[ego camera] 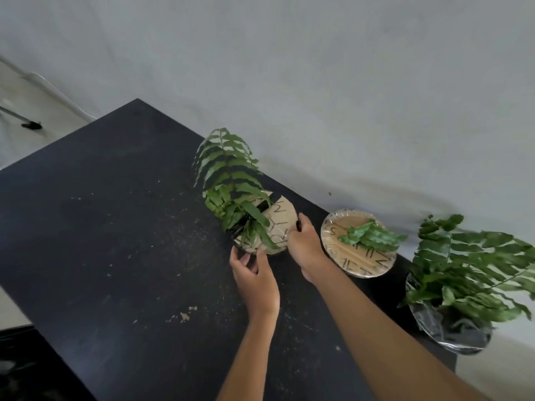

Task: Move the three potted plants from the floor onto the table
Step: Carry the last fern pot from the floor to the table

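With your left hand and right hand cupped around the fern pot with its lettered cardboard disc top on the black bench, letting go unevenly could tip its tall frond over.

A sparse indoor room, possibly a studio: a speckled matte black rectangular table stands against a plain pale grey wall; the exact setting cannot be told.

You see three potted plants, one black table, and your two bare hands.
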`<action>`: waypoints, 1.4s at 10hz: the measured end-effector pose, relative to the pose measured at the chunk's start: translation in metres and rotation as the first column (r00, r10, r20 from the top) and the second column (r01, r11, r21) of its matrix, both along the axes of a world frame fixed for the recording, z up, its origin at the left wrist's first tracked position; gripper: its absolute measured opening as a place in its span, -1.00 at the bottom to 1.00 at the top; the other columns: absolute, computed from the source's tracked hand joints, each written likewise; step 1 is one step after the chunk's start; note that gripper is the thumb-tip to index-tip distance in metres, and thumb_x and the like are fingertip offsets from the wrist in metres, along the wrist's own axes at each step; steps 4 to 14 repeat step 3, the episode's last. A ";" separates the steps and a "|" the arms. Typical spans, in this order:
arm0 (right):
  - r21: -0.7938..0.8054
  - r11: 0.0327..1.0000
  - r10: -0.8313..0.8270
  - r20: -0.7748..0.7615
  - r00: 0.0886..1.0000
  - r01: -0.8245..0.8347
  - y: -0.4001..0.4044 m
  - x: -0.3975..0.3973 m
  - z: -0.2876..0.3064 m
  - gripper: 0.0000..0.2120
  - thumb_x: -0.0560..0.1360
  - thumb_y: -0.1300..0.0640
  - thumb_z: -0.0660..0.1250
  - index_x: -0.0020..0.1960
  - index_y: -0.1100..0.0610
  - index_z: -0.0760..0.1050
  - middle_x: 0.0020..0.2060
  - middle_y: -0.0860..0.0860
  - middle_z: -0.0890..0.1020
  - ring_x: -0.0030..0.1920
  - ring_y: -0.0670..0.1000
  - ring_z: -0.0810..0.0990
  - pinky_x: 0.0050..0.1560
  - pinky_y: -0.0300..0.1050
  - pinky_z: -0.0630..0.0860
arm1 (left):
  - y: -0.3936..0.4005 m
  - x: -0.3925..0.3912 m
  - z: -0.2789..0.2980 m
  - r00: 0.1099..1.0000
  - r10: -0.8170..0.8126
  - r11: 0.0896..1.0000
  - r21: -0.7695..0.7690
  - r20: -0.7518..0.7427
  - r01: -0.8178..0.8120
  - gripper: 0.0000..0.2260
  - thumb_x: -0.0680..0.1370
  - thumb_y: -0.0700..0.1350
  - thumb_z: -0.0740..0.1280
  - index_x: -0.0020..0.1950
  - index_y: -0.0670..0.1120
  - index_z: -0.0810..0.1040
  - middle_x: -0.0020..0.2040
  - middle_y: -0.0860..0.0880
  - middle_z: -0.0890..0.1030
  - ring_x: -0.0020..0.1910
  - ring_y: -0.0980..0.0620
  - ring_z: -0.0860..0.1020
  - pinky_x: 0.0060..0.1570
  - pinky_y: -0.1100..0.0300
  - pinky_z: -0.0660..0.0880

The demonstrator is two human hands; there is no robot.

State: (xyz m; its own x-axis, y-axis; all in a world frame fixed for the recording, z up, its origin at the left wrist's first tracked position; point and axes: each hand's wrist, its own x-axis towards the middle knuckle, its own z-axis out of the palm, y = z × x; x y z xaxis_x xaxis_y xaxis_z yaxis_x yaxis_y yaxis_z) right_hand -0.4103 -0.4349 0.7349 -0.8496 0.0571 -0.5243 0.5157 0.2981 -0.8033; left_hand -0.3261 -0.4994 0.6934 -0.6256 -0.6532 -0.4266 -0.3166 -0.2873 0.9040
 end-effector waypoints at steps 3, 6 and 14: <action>-0.083 0.996 -0.019 0.087 0.996 0.026 0.032 0.072 0.012 -0.45 0.67 0.02 0.12 0.64 -0.07 0.12 0.46 -0.01 0.42 0.39 0.01 0.46 0.46 0.10 0.42 | 0.002 -0.005 0.003 0.965 -0.250 0.947 -0.184 0.085 0.262 -0.29 0.65 0.16 0.26 0.70 0.06 -0.01 0.66 -0.01 0.22 0.61 -0.05 0.24 0.55 -0.09 0.26; -0.083 0.996 -0.019 0.087 0.996 0.026 0.032 0.072 0.012 -0.45 0.67 0.02 0.12 0.64 -0.07 0.12 0.46 -0.01 0.42 0.39 0.01 0.46 0.46 0.10 0.42 | 0.002 -0.005 0.003 0.965 -0.250 0.947 -0.184 0.085 0.262 -0.29 0.65 0.16 0.26 0.70 0.06 -0.01 0.66 -0.01 0.22 0.61 -0.05 0.24 0.55 -0.09 0.26; -0.083 0.996 -0.019 0.087 0.996 0.026 0.032 0.072 0.012 -0.45 0.67 0.02 0.12 0.64 -0.07 0.12 0.46 -0.01 0.42 0.39 0.01 0.46 0.46 0.10 0.42 | 0.002 -0.005 0.003 0.965 -0.250 0.947 -0.184 0.085 0.262 -0.29 0.65 0.16 0.26 0.70 0.06 -0.01 0.66 -0.01 0.22 0.61 -0.05 0.24 0.55 -0.09 0.26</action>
